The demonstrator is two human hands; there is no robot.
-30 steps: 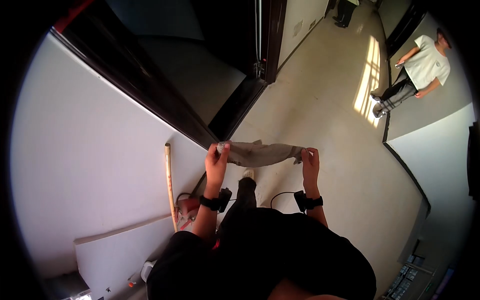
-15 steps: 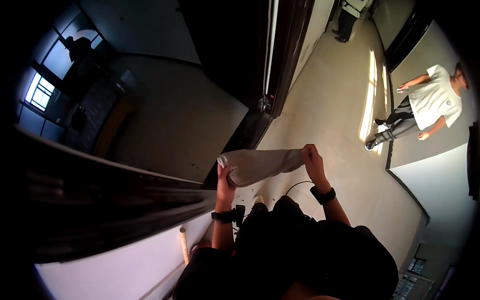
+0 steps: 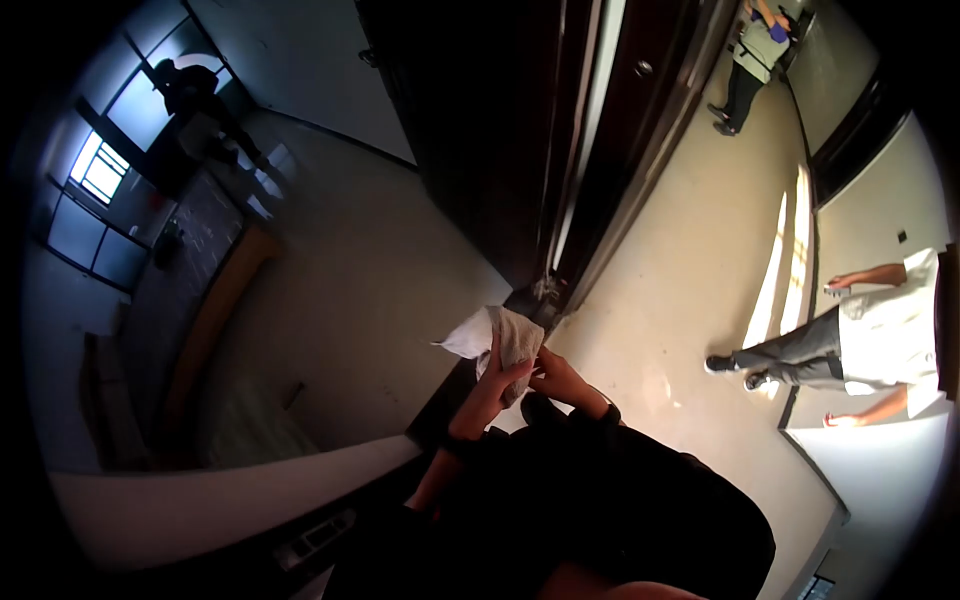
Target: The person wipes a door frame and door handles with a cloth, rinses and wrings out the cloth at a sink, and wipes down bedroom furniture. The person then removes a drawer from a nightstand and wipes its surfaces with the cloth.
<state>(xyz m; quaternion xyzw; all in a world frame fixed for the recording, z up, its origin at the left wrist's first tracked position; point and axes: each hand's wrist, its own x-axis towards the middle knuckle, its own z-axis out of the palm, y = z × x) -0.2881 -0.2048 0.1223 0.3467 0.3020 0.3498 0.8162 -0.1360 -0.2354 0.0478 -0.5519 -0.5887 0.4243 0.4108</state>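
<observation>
A light grey cloth is bunched up in front of my body at the doorway, with a loose corner sticking out to the left. My left hand grips the cloth from below, thumb against it. Close beside it on the right, my right hand is closed on the cloth's lower right edge; its fingertips are partly hidden. Dark bands circle both wrists.
A dark door stands open ahead. In the room at left are a long table and a person in dark clothes. Along the corridor are a person in a white shirt and another person farther off.
The cloth, stretched between my hands before, is now gathered, and my hands have come together. The view has turned toward the room, and the door's threshold is now nearer.
</observation>
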